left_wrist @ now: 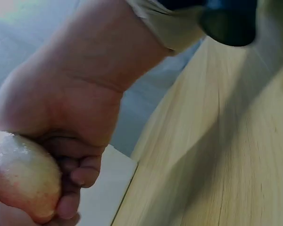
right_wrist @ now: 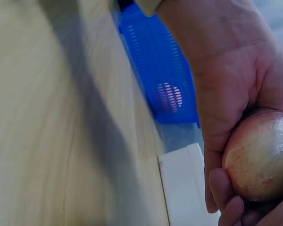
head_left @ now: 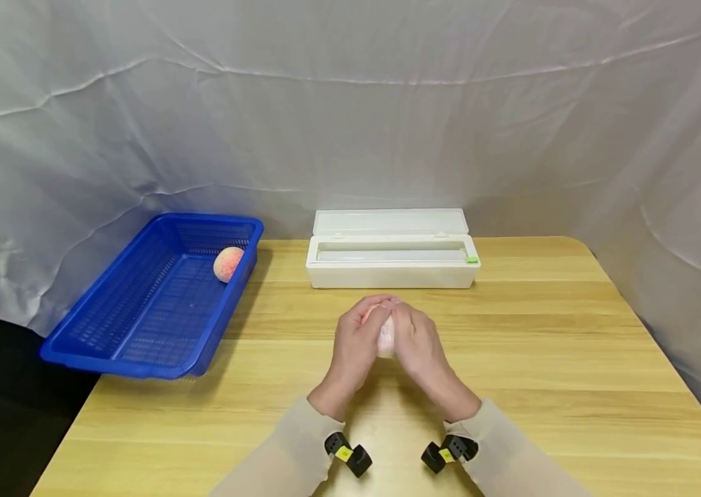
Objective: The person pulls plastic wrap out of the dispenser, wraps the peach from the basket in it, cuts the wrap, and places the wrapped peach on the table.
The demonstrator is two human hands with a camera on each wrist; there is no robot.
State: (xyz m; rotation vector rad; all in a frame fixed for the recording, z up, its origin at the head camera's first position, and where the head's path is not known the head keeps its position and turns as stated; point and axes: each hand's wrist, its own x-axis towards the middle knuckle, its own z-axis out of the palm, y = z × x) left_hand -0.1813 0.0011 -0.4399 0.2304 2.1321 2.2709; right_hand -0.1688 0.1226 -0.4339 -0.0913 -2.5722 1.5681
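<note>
Above the table, my left hand point(head_left: 352, 343) and right hand point(head_left: 420, 345) together grip a peach point(head_left: 386, 338) from both sides. Shiny clear film covers the peach, as the left wrist view shows on its pale and reddish skin point(left_wrist: 26, 176). In the right wrist view, the fingers of the right hand point(right_wrist: 231, 89) curl round the wrapped peach point(right_wrist: 259, 155). Much of the fruit is hidden by palms and fingers. Just beyond the hands stands a long white box point(head_left: 392, 277), its lid point(head_left: 390, 221) raised at the back.
A blue plastic basket point(head_left: 139, 369) sits at the table's left edge, with another peach point(head_left: 228, 264) inside at its right wall. A small green piece point(head_left: 472, 260) is on the white box's right end. Grey cloth point(head_left: 388, 138) hangs behind the wooden table point(head_left: 561, 359).
</note>
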